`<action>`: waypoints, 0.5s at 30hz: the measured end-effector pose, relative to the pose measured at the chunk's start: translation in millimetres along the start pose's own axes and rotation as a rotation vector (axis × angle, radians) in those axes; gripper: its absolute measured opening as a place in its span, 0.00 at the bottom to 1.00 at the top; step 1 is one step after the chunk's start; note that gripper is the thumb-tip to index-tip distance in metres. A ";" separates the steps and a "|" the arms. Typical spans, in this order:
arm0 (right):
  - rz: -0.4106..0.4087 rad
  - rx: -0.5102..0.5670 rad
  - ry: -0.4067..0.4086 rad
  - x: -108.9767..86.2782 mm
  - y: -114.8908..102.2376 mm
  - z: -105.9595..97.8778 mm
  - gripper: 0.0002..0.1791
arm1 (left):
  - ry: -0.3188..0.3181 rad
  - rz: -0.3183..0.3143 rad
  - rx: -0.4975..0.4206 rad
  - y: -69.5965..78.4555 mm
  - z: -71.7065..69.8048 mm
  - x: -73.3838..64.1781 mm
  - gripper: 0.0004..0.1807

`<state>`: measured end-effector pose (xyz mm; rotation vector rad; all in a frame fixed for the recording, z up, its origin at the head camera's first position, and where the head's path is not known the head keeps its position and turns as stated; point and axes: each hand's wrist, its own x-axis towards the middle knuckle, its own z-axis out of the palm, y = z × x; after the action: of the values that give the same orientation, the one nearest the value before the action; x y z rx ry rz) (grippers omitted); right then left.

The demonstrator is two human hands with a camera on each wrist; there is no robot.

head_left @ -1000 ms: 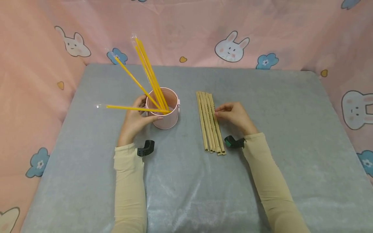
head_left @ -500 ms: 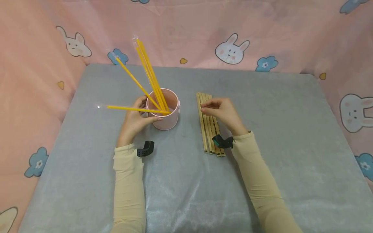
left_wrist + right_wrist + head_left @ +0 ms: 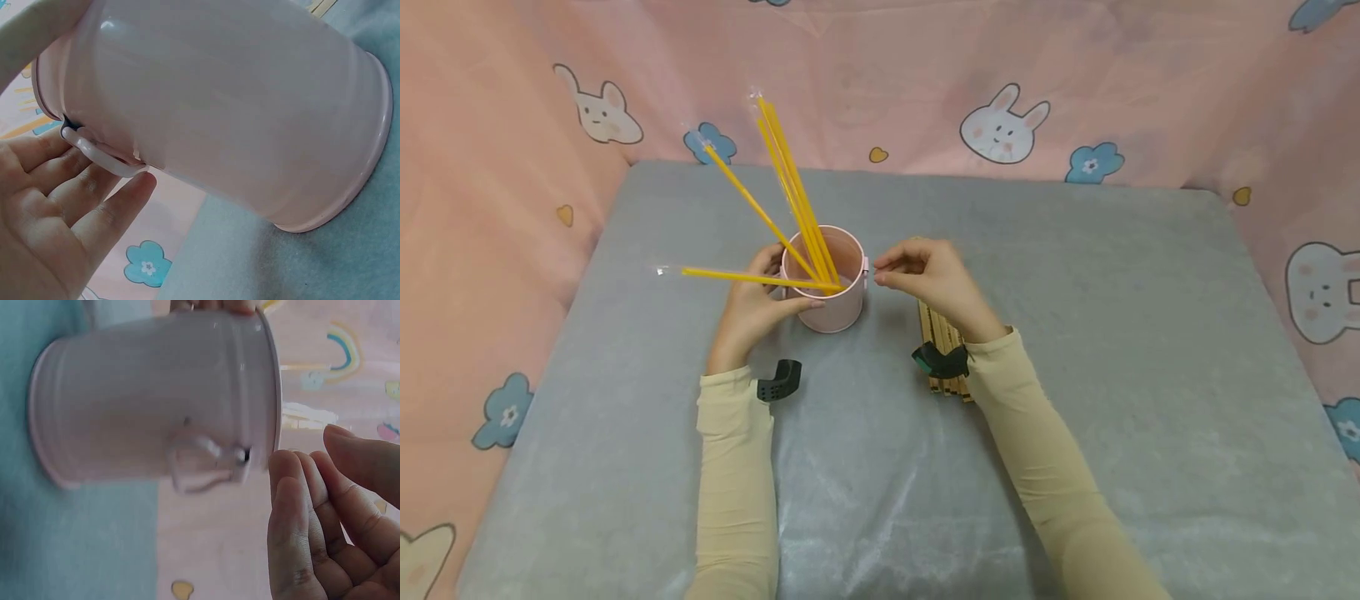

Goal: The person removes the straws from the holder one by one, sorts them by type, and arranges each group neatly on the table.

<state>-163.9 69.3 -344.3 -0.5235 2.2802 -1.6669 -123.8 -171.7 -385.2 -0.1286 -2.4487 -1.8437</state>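
Note:
My left hand point(image 3: 750, 315) grips the small pink pail point(image 3: 833, 317) from its left side, thumb on the front. Several yellow straws point(image 3: 792, 187) in clear wrappers lean out of the pail. One straw point(image 3: 741, 276) lies almost level over my left hand. My right hand point(image 3: 934, 279) is just right of the pail's rim, its fingers loosely bent. In the right wrist view, thumb and fingertips are apart with nothing between them, close to the pail point(image 3: 150, 400) and its side ring point(image 3: 194, 462). Partly under my right hand lie several slim tan paper-wrapped sticks point(image 3: 942, 327).
A grey cloth point(image 3: 850, 467) covers the table. Pink curtains point(image 3: 850, 83) with rabbits and flowers hang behind and at both sides. Black wrist cameras point(image 3: 781, 381) sit by both sleeves.
My right hand has moved left from the right edge of the tan paper-wrapped sticks, across them, to beside the pail. My left hand keeps its grip on the pail.

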 end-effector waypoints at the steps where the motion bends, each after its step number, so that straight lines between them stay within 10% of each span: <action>1: -0.009 0.002 -0.006 0.9 -1.9 2.6 0.10 | 0.001 0.001 0.003 -0.1 0.2 0.1 0.41; 15: -0.095 0.047 -0.074 9.3 -17.1 27.1 0.08 | 0.002 0.033 -0.011 -0.7 -0.3 -0.5 0.40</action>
<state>-158.7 37.4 -336.2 -0.6809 2.1898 -1.7107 -123.5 -172.2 -385.8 -0.1670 -2.4203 -1.8432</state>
